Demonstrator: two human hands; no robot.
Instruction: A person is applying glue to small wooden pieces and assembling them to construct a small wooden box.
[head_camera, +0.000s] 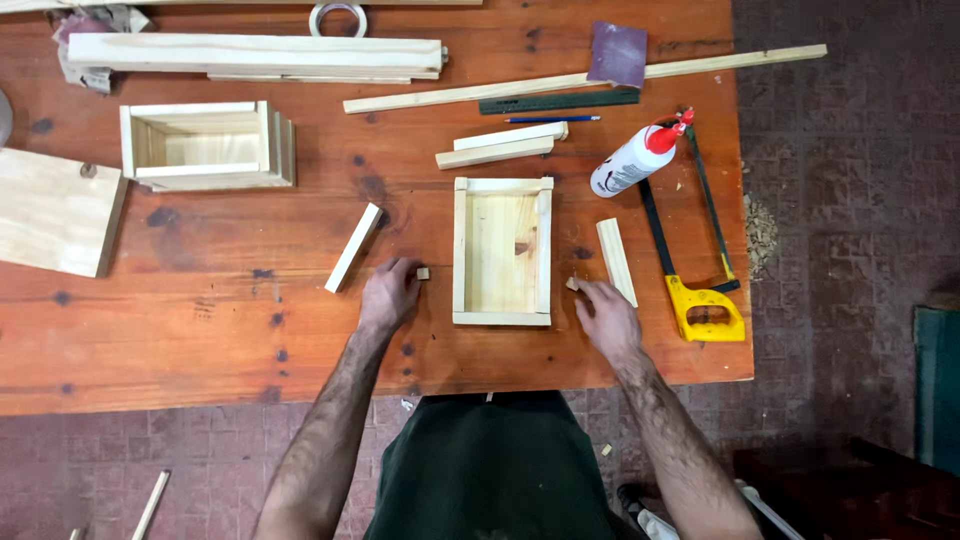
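Red-brown plank surface (220, 340), brick floor below. Shallow wooden tray (501, 252) lies centre, between both hands. Left hand (388, 293) curled loosely, a tiny wood block (423, 273) just beside its fingertips. Right hand (607, 315) pinches a small chip (572, 284), partly hidden by its fingers.

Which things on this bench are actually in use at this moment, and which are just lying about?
In use: left hand, small wooden block, right hand, wood chip, shallow wooden tray.

Lying about: glue bottle, yellow-handled saw, finished box, sandpaper, pencil.
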